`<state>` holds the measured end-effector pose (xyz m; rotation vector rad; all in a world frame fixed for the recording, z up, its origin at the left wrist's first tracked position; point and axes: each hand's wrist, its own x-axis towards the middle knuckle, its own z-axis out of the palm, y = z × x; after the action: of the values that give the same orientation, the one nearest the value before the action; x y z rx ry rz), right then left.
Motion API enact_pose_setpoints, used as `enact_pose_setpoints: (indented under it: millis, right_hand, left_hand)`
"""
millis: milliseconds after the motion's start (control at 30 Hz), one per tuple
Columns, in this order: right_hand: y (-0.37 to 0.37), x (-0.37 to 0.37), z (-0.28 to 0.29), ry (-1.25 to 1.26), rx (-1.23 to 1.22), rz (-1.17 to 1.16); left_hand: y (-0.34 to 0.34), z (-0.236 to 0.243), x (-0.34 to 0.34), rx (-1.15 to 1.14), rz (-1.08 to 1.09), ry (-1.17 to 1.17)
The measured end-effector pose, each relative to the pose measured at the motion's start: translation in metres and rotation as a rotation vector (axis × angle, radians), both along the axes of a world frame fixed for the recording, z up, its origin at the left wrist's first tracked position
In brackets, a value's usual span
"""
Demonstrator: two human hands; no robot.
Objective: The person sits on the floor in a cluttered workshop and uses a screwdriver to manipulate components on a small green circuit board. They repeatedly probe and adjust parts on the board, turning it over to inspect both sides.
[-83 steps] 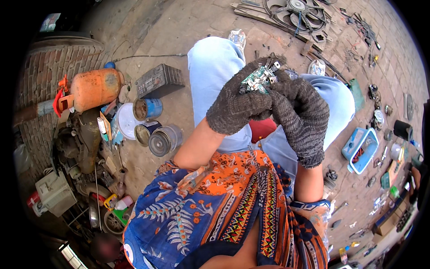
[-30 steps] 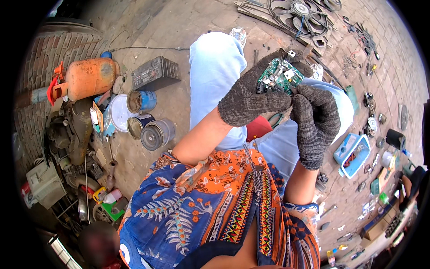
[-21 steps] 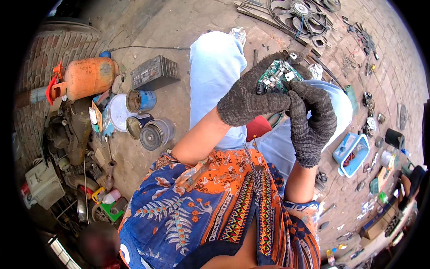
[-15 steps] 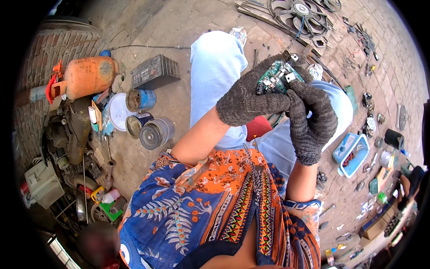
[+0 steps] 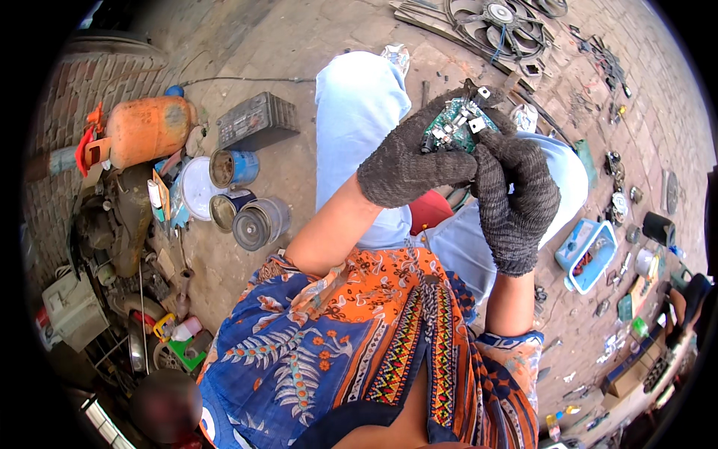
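Observation:
A green circuit board (image 5: 458, 126) with metal parts and a dark connector lies across my left hand (image 5: 407, 166), above my knees. That hand wears a dark grey knitted glove, and its fingers curl under and behind the board. My right hand (image 5: 521, 200), gloved alike, is closed at the board's near right edge, thumb and fingers pressed together there. Whether those fingertips grip the board or some small part of it is hidden by the glove.
On the left stand an orange gas cylinder (image 5: 149, 129), a black battery (image 5: 258, 121) and several paint cans (image 5: 253, 226). A fan assembly (image 5: 499, 30) lies at the far right. A blue plastic basket (image 5: 566, 258) and scattered metal parts are to my right.
Both hands and the board have shifted slightly left and away from me. The board is tilted a little differently, and my right hand stays at its edge.

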<state>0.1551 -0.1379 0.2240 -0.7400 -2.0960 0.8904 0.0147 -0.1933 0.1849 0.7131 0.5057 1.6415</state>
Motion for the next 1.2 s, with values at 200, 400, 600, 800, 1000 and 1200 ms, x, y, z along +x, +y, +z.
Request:
enact_pose_setpoints:
  millis: [200, 400, 600, 800, 1000, 1200]
  right_hand:
    - [0.002, -0.002, -0.006, 0.107, -0.16, 0.029]
    - [0.009, -0.004, -0.001, 0.03, -0.099, 0.05]
    - [0.011, -0.004, -0.005, 0.012, -0.185, 0.057]
    - [0.018, 0.003, -0.003, -0.012, -0.281, 0.149]
    - [0.015, 0.003, 0.0, -0.009, -0.278, 0.082]
    - [0.021, 0.003, -0.005, -0.066, -0.217, 0.128]
  left_hand:
    - [0.0, 0.0, -0.005, -0.035, -0.034, -0.012]
    - [0.001, -0.001, -0.006, -0.065, -0.039, -0.022]
    - [0.003, -0.002, -0.008, -0.086, -0.059, -0.019]
    - [0.0, -0.005, -0.006, -0.122, -0.092, -0.034]
    - [0.001, -0.003, -0.001, -0.137, -0.083, -0.083]
    - [0.003, -0.001, -0.005, -0.14, -0.091, -0.064]
